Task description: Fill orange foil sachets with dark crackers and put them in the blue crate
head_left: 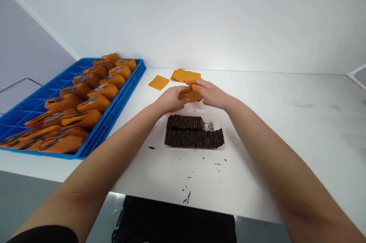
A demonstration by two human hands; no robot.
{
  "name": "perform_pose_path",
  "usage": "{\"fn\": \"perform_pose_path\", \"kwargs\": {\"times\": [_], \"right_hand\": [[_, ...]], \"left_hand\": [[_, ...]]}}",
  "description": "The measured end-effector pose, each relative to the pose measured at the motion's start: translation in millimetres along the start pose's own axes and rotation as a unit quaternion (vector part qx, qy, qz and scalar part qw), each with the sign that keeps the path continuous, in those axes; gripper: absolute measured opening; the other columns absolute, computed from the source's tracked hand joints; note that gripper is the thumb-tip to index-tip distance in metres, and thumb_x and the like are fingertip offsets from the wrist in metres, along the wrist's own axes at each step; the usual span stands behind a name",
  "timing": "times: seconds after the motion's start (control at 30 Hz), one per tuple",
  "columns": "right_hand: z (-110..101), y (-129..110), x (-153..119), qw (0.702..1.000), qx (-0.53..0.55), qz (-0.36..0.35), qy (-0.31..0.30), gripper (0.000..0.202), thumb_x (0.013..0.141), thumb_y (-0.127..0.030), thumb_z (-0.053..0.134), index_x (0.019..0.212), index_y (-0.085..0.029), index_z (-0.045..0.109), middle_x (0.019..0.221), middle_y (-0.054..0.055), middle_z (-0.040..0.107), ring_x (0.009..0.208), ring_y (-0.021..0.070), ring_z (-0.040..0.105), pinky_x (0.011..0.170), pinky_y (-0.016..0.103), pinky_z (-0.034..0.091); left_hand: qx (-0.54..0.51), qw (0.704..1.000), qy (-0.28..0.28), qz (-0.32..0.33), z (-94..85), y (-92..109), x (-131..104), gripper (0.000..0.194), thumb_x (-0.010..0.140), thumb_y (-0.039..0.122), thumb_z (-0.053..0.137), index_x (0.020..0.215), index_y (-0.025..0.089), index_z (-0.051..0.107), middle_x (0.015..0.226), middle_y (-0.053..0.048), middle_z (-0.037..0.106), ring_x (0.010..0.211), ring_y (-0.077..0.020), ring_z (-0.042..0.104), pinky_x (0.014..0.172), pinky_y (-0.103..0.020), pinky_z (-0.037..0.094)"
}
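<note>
Just behind a clear plastic tray (164, 140), my left hand (170, 100) is closed around an orange pouch (193, 96). My right hand (210, 92) meets it from the other side, its fingers at the pouch's upper edge, with orange covers on two fingertips. Two rows of thin dark brown pieces (194, 138) stand upright in the tray; the back row stops short at the right. Flat orange pouches (185, 75) lie behind my hands, and a single square orange pouch (159, 82) lies to their left. Part of another shows under my left hand.
At the left, a blue crate (82, 151) holds many filled orange pouches (94, 103) in rows. Dark crumbs and slivers (188, 197) are scattered on the white table (286, 128) near its front edge. A white wall (217, 18) stands behind.
</note>
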State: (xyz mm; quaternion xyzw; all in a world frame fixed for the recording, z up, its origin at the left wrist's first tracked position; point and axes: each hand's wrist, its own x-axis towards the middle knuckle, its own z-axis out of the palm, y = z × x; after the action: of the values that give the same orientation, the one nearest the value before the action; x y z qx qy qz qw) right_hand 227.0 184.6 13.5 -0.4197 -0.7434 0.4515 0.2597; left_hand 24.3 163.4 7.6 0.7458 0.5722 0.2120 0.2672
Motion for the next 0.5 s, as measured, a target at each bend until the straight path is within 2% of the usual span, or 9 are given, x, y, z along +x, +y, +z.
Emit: {"fn": "perform_pose_path", "kwargs": {"times": [0.07, 0.13, 0.23, 0.33, 0.43, 0.5], "right_hand": [[-4, 10, 4, 1.000, 0.024, 0.019, 0.006, 0.035, 0.100, -0.031, 0.043, 0.127, -0.027, 0.065, 0.138, 0.006, 0.063, 0.128, 0.0272, 0.059, 0.108, 0.047, 0.054], [-5, 21, 8, 0.999, 0.043, 0.027, 0.011, 0.037, 0.101, -0.033, 0.041, 0.129, -0.027, 0.064, 0.141, 0.005, 0.062, 0.128, 0.0262, 0.059, 0.108, 0.046, 0.055], [-1, 29, 9, 0.998, 0.054, 0.029, 0.006, 0.041, 0.105, -0.049, 0.038, 0.135, -0.032, 0.061, 0.142, 0.004, 0.062, 0.129, 0.0264, 0.059, 0.109, 0.046, 0.054], [6, 25, 5, 0.998, 0.043, 0.038, -0.018, 0.048, 0.103, -0.064, 0.041, 0.141, -0.038, 0.056, 0.143, 0.003, 0.062, 0.127, 0.0293, 0.060, 0.111, 0.051, 0.052], [9, 19, 1, 0.998, 0.025, 0.044, -0.035, 0.053, 0.100, -0.063, 0.047, 0.147, -0.040, 0.048, 0.147, 0.004, 0.060, 0.130, 0.0333, 0.059, 0.115, 0.058, 0.047], [8, 16, -1, 0.998, 0.016, 0.036, -0.038, 0.056, 0.099, -0.058, 0.052, 0.151, -0.038, 0.043, 0.149, 0.005, 0.058, 0.135, 0.0341, 0.056, 0.118, 0.060, 0.044]], "left_hand": [[0.000, 1.000, 0.001, -0.006, -0.3, 0, 1, 0.044, 0.079, 0.021, 0.070, 0.123, 0.020, 0.071, 0.117, -0.010, 0.075, 0.106, -0.0317, 0.069, 0.096, -0.047, 0.055], [-0.006, 1.000, -0.002, -0.013, -0.5, -1, 2, 0.041, 0.079, 0.022, 0.070, 0.119, 0.019, 0.072, 0.112, -0.011, 0.075, 0.099, -0.0310, 0.069, 0.090, -0.046, 0.056], [-0.031, 0.999, -0.007, -0.012, -0.1, -4, 2, 0.037, 0.079, 0.024, 0.070, 0.116, 0.019, 0.071, 0.105, -0.009, 0.076, 0.086, -0.0256, 0.070, 0.076, -0.038, 0.056], [-0.056, 0.998, -0.003, -0.004, 3.1, -5, 1, 0.034, 0.079, 0.025, 0.072, 0.112, 0.021, 0.071, 0.097, -0.005, 0.075, 0.076, -0.0201, 0.068, 0.066, -0.032, 0.054], [-0.064, 0.998, 0.015, -0.008, 9.9, -1, -1, 0.020, 0.080, 0.032, 0.075, 0.095, 0.020, 0.071, 0.083, -0.002, 0.071, 0.064, -0.0165, 0.061, 0.058, -0.029, 0.048], [-0.058, 0.998, 0.028, -0.011, 14.4, 3, -2, 0.023, 0.083, 0.041, 0.074, 0.080, 0.019, 0.066, 0.072, -0.001, 0.066, 0.058, -0.0154, 0.055, 0.055, -0.029, 0.043]]}}
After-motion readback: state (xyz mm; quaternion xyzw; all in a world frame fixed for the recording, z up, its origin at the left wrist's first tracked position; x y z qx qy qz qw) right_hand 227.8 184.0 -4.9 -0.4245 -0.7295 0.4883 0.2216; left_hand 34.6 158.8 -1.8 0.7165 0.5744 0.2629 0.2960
